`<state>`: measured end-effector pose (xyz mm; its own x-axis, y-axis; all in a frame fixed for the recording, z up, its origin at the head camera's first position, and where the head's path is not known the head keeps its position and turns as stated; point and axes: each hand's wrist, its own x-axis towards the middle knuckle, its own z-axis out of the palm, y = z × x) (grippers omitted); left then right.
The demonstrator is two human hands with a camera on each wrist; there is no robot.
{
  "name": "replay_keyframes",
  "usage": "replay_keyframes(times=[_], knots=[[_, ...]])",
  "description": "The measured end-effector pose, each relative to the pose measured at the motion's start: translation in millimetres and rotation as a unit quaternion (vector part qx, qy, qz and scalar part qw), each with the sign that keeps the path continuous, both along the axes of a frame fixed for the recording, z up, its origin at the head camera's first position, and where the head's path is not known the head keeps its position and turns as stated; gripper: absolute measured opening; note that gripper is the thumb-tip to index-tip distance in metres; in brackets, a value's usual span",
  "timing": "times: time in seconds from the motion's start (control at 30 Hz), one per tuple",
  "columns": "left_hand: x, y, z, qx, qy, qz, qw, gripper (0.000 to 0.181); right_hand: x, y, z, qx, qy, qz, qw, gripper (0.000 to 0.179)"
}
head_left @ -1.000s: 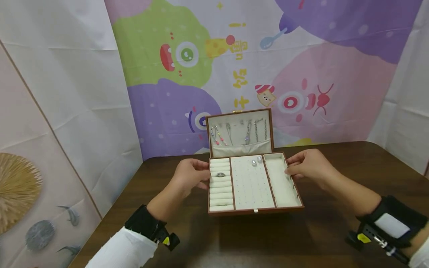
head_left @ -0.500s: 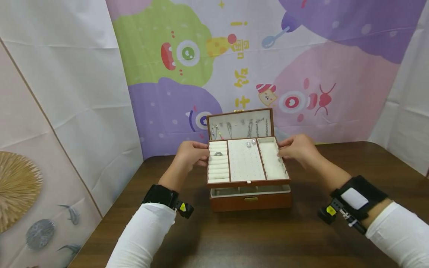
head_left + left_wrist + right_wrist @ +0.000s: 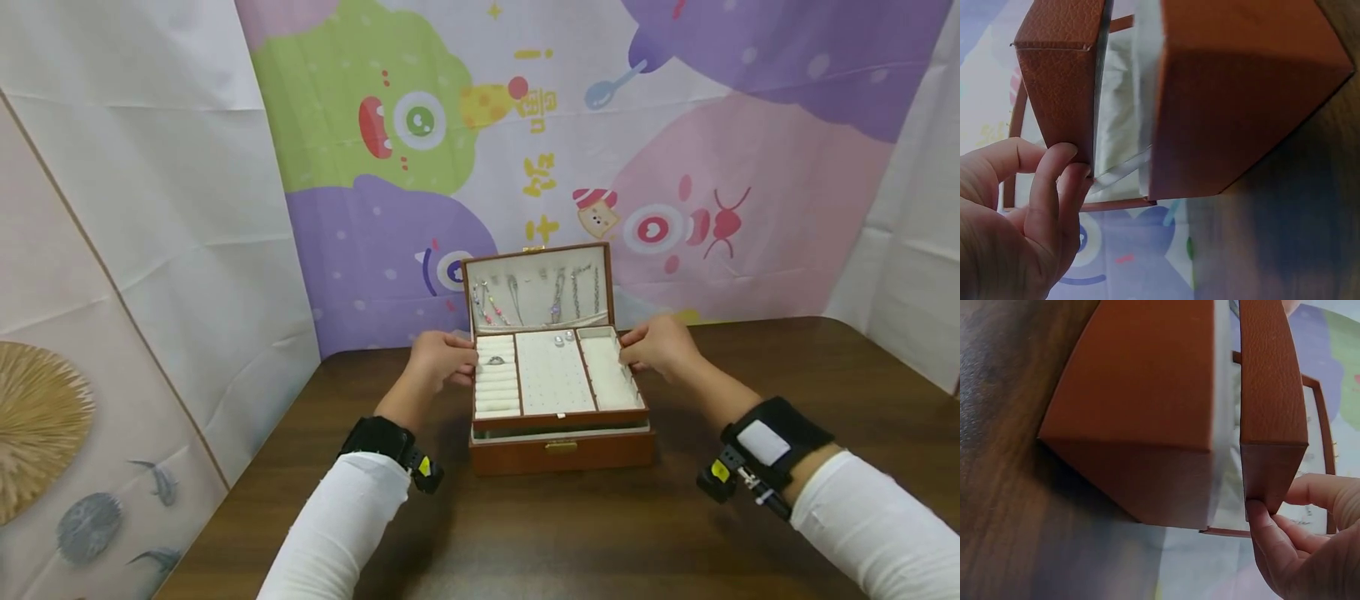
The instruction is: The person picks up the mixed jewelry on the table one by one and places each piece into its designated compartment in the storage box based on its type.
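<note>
A brown jewelry box (image 3: 517,457) stands on the table with its lid (image 3: 528,287) raised at the back. Just above its base is a cream-lined tray (image 3: 553,379), held level by both hands. My left hand (image 3: 442,358) pinches the tray's left side, thumb on one face and fingers on the other. At the opposite side my right hand (image 3: 660,346) pinches the tray's edge. Both wrist views show a gap between tray (image 3: 1057,94) and base (image 3: 1135,381). A ring (image 3: 496,361) sits in the tray's left rolls; pearl earrings (image 3: 559,341) are pinned in its middle panel.
Several necklaces (image 3: 557,302) hang inside the lid, above a fabric pocket. Dark wood tabletop (image 3: 555,533) extends in front of the box and to both sides. A cartoon-print cloth (image 3: 450,150) hangs close behind the table.
Both hands have carried the tray back from in front of the box, where it hid the base, to over it. In the last half second the tray has come lower.
</note>
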<state>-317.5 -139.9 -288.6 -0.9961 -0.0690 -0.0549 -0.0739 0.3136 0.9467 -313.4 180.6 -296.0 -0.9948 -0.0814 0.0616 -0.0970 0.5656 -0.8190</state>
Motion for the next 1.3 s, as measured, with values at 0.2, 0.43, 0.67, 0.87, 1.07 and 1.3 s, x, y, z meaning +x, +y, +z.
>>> replay_keyframes(times=[0.2,0.43,0.67,0.87,1.07,1.3], knots=[[0.7,3.6,-8.8,-0.049,0.003,0.002,0.9988,0.020,-1.8,1.3,-7.3,0.017,-0.003,-0.001,0.9999,0.034],[2.7,6.0,-14.0,-0.160,0.018,-0.009,0.9869,0.015,-2.1,-2.2,-12.8,0.060,0.005,-0.004,0.9982,0.032],[1.0,13.5,-14.7,-0.341,0.048,-0.027,0.9383,0.012,-3.5,-4.8,-14.4,0.149,0.039,0.009,0.9880,0.032],[-3.0,21.9,-12.9,-0.471,0.080,-0.055,0.8765,0.021,-6.2,-7.0,-18.8,0.191,0.054,0.030,0.9796,0.020],[-2.4,28.5,-12.7,-0.518,0.111,-0.054,0.8464,0.019,-6.5,-7.0,-22.4,0.209,0.071,0.042,0.9744,0.019],[-3.9,37.1,-15.2,-0.599,0.129,-0.072,0.7869,0.017,-6.0,-7.2,-26.5,0.223,0.088,0.041,0.9700,0.022]])
